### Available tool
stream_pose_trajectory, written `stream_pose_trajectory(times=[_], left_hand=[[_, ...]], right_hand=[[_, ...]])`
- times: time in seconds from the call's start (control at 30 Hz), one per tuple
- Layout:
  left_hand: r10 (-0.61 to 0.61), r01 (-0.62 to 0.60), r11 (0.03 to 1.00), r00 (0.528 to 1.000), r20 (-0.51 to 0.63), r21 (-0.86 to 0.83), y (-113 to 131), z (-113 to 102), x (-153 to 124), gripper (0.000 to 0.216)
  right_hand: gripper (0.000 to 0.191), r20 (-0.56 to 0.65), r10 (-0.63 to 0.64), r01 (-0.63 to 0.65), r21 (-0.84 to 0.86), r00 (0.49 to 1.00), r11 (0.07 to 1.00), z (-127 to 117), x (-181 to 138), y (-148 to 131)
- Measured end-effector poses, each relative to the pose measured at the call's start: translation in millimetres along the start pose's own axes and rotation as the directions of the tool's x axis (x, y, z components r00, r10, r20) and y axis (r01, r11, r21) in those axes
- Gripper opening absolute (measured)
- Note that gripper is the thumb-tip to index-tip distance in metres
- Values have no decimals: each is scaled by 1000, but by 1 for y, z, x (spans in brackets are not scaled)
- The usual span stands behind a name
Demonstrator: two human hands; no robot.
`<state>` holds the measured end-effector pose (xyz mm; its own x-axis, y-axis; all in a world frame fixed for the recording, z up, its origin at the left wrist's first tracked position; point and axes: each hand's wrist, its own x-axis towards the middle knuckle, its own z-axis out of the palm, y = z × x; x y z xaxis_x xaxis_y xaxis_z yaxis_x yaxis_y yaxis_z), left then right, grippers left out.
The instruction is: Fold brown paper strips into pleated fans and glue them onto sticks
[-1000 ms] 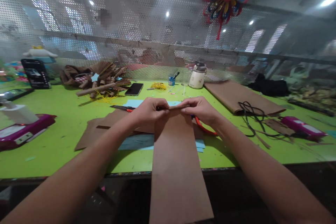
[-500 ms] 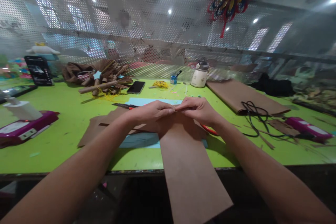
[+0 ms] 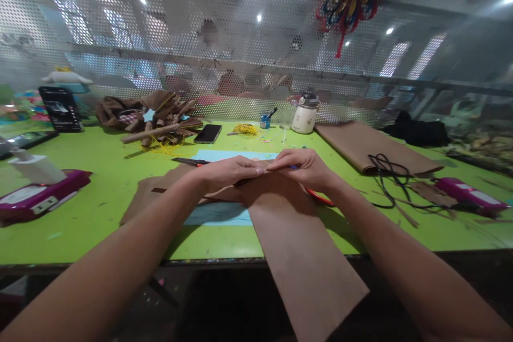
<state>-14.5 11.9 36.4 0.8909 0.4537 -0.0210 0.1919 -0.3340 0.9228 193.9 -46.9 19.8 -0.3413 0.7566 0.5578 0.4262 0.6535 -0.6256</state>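
Note:
A long brown paper strip (image 3: 296,240) runs from the middle of the green table (image 3: 100,181) towards me and hangs over the front edge. My left hand (image 3: 228,172) and my right hand (image 3: 306,167) meet at its far end, fingers pinched together on the folded edge of the paper. The fingertips touch one another above the strip. Under the strip lie light blue paper sheets (image 3: 212,214) and more brown paper pieces (image 3: 160,192). Red-handled scissors (image 3: 318,197) peek out just right of my right hand.
Folded brown paper bundles (image 3: 160,115), a black phone (image 3: 207,133), yellow thread (image 3: 242,129), a small blue cup (image 3: 263,122) and a white jar (image 3: 304,115) stand at the back. Brown sheets with a black cord (image 3: 385,171) lie right. Magenta boxes (image 3: 36,197) sit at both sides.
My hands have come together at the strip's far end, from a spread grip to touching fingertips. The strip's near end has swung to the right.

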Motion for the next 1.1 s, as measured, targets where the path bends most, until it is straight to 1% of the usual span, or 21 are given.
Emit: stream_pose_trajectory(times=[0.13,0.23,0.37,0.57,0.67,0.73,0.8,0.87,0.93,1.0,1.03,1.1], left_hand=[[21,-21,1000,1000,-18,7,1,3,1,27],[27,-25,998,999,-31,61,4,5,1,26],[29,-25,991,999,-26,130,6,6,1,28],[88,-86,979,996,-1,186,5,7,0,30],[91,-85,960,996,-9,268,8,7,0,34],[102,-94,940,995,-6,329,10,7,1,35],[112,-103,913,994,1,394,10,7,2,33],[122,-112,885,993,8,451,8,7,4,31],[148,-136,860,989,16,491,5,7,6,30],[190,-165,833,982,6,528,3,8,7,28],[208,-172,819,978,-4,548,2,9,7,27],[222,-156,790,974,-39,593,1,11,7,26]], right_hand=[[16,-7,-14,14,-10,1000,1000,0,0,-1],[17,-19,-25,24,-20,1000,999,0,0,-1],[17,-24,-41,40,-44,999,998,0,-1,-1],[17,-21,-58,56,-83,998,995,1,1,-3],[19,-17,-48,47,-40,999,998,-1,1,-5],[22,17,-6,5,25,1000,1000,-4,0,-5],[33,92,75,-87,134,993,987,-9,-2,-5],[47,182,150,-193,252,972,948,-14,-4,-5],[54,237,187,-259,324,953,910,-17,-4,-7],[48,246,228,-299,309,942,903,-17,-4,-9],[43,244,259,-321,266,935,909,-16,-3,-10],[33,229,325,-359,127,918,925,-11,-1,-11]])
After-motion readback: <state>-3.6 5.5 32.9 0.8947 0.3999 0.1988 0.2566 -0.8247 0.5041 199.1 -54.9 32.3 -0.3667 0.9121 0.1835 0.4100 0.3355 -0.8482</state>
